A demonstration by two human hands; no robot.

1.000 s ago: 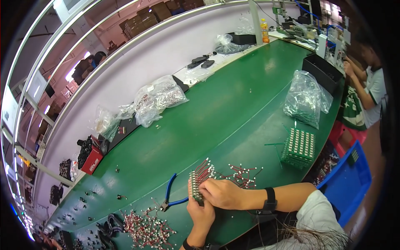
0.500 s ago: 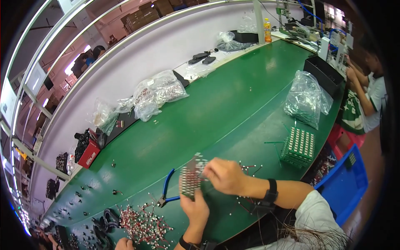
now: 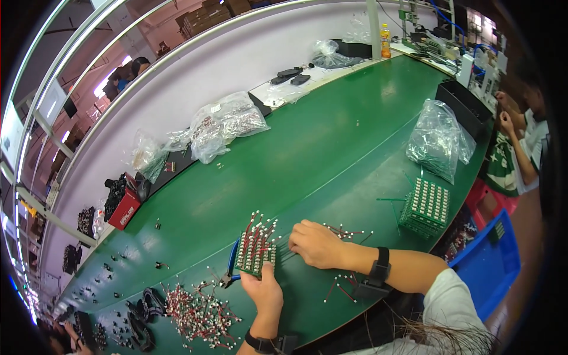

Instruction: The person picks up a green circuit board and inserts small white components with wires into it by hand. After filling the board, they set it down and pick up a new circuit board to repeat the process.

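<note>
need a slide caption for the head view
Left hand holds a green board topped with red wires above a green table, the right hand beside it.

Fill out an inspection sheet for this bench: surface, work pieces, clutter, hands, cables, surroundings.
Surface: green tabletop, faintly reflective.
Work pieces: green board with red wires; stacked boards at right; loose wire heap at lower left.
Clutter: blue-handled pliers, partly behind the green board; clear bag; red box.
Hands: left hand grips the green board; right hand beside it, contents unclear.
Cables: blue cable or tube, upper right.
Surroundings: co-worker, blue bin at right.
</note>
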